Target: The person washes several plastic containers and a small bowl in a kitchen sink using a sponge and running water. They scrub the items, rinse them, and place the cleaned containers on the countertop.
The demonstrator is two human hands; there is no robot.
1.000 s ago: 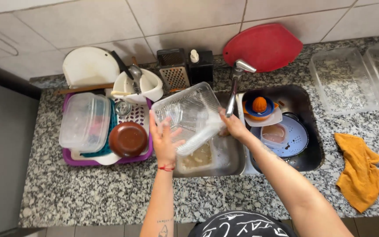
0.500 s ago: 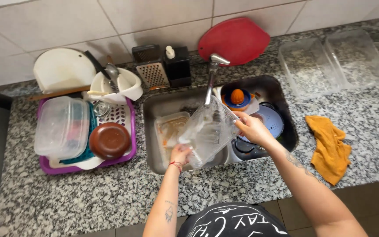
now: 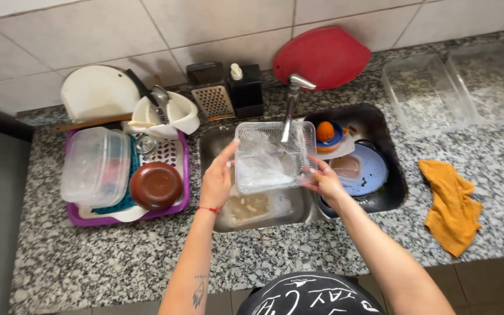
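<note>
Both hands hold a clear plastic container under the faucet. Left hand fingers grip its left edge. Right hand fingers pinch its right corner.

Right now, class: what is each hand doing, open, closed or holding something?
Left hand: closed on the clear plastic container's left edge.
Right hand: closed on its right edge.

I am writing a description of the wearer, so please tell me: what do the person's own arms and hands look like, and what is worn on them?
Both forearms are bare, with no sleeves and no gloves. The left hand has a thin red string bracelet at the wrist, and a small dark tattoo marks the left forearm nearer the elbow. The right hand shows no bracelet, watch or ring that I can see.
</note>
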